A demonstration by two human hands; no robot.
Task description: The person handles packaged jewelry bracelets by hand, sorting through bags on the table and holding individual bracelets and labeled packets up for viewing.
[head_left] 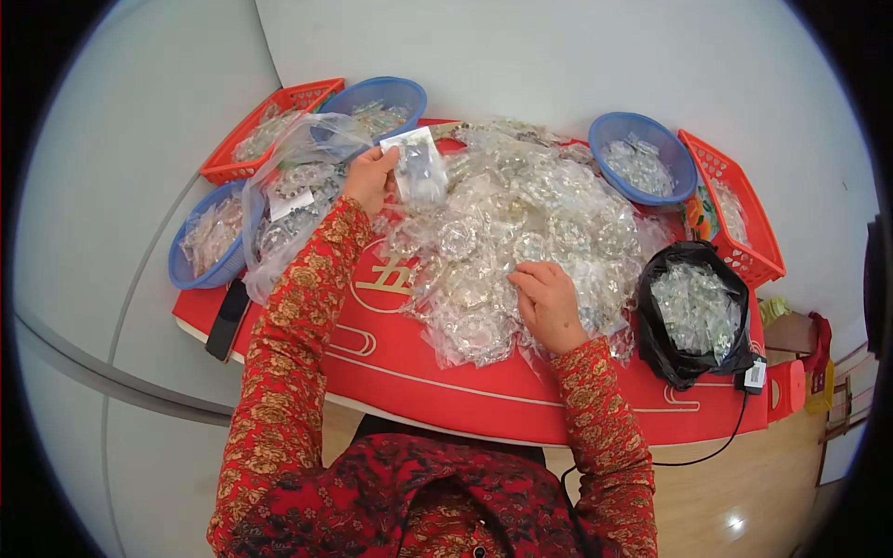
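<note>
My left hand [370,177] grips the edge of a small clear packet [418,166] with a white card at its top. It is raised at the left rear of a large heap of clear plastic packets [521,223]. Over the front right of that heap is my right hand [549,302], fingers bent and drawn together. Whether anything is between those fingertips, I cannot make out. The heap's packets look shiny, and round shapes show inside several. Left of my left hand stands a clear plastic bag [270,200] holding more packets and a white card.
Around the red table [474,395] edge are a left blue basket [219,274], a rear blue basket [419,93], a right blue basket [609,126], a left red basket [214,167] and a right red basket [758,223]. A black bag [684,367] of packets sits right, by a cable [730,432].
</note>
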